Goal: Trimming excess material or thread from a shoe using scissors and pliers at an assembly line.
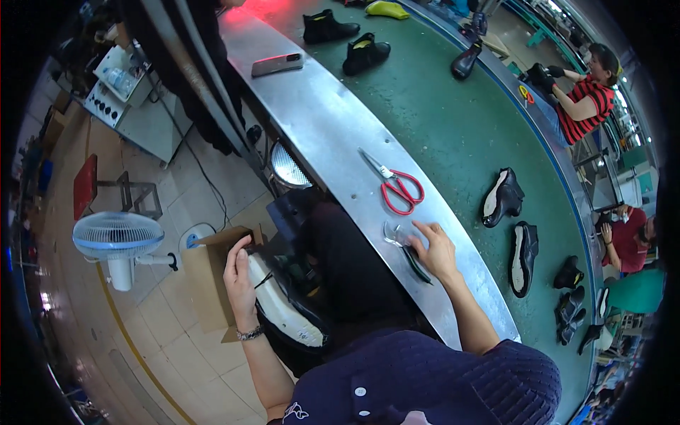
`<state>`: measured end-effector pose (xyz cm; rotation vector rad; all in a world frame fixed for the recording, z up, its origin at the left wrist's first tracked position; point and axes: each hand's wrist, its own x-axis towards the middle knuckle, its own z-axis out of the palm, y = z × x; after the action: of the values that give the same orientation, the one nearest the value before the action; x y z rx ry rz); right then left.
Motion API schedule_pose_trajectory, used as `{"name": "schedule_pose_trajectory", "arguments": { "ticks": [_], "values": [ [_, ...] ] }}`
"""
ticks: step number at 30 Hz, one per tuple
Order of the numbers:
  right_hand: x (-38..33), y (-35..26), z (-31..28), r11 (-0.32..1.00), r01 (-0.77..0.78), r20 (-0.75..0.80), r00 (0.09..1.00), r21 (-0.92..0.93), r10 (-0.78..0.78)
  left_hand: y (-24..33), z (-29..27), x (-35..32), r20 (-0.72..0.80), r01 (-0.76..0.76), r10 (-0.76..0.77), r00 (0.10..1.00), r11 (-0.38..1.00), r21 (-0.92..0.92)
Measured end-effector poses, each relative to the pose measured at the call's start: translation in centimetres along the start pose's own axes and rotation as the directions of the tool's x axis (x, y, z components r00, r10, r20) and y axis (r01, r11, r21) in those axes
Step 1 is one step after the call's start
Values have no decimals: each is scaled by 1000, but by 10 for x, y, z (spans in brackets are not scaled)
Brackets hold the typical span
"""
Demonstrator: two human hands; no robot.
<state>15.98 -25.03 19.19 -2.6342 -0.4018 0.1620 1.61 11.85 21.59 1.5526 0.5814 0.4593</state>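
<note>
A black shoe (290,312), its white sole turned up, rests over my lap. My left hand (241,280) holds it along one side, with the fingers stretched along the toe or heel end; which end I cannot tell. On the metal ledge, my right hand (437,251) is at a pair of pincers (418,266) with dark handles and a shiny metal head. Thumb and forefinger are apart, close over the tool, not closed round it. Just beyond lie scissors (402,193) with red handles, their blades pointing away from me.
A metal ledge (340,134) borders a green conveyor belt (439,134) carrying several black shoes. A phone (278,65) lies farther up the ledge. At my left are a cardboard box (205,283) and a fan (119,237). A person stands ahead; others sit across the belt.
</note>
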Motion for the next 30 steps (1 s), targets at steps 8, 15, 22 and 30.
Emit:
{"name": "schedule_pose_trajectory", "arguments": {
  "ticks": [8,15,22,30],
  "values": [
    [110,15,57,996,23,-226,974,86,-3,-10,-9,2,89,-24,26,996,999,-23],
    [113,19,53,994,-99,-177,978,52,107,98,6,-41,246,-388,425,871,903,-185],
    [99,19,70,984,97,-452,892,147,-21,108,-2,-62,703,-161,639,313,765,-623],
    [103,20,73,975,184,-543,835,124,-88,136,23,-60,592,166,792,-150,610,-774]
  ]
}}
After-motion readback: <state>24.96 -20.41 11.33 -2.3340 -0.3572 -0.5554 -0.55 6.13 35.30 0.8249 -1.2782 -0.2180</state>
